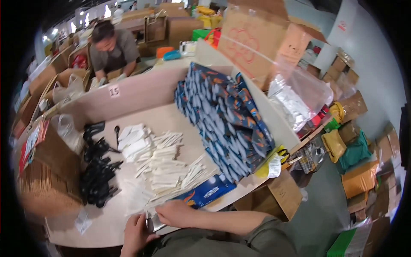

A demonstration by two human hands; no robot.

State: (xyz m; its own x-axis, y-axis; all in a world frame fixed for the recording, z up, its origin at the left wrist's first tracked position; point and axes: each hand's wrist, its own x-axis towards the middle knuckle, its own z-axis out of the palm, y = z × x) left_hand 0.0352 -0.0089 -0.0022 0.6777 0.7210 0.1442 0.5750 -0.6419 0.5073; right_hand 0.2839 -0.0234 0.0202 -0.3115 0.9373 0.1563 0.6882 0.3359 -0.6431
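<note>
At the near edge of the table my left hand (136, 233) and my right hand (174, 213) are close together. Their fingers curl around a small silvery-white item (154, 223), partly covered and too small to name. Just beyond my right hand lies a flat dark blue printed pouch (209, 191). Past both hands spread thin pale strips (165, 171), with flat white packets (135, 138) behind them. A heap of black plastic pieces (99, 173), some spoon-like, lies to the left. Many overlapping blue patterned pouches (218, 120) fill the right side.
A stack of brown cardboard (49, 188) stands at the table's left. Low pale partitions (137, 96) border the back and right. Yellow-handled scissors (282, 154) lie by the right corner, above an open carton (280, 195). Another person (113, 49) works beyond the partition.
</note>
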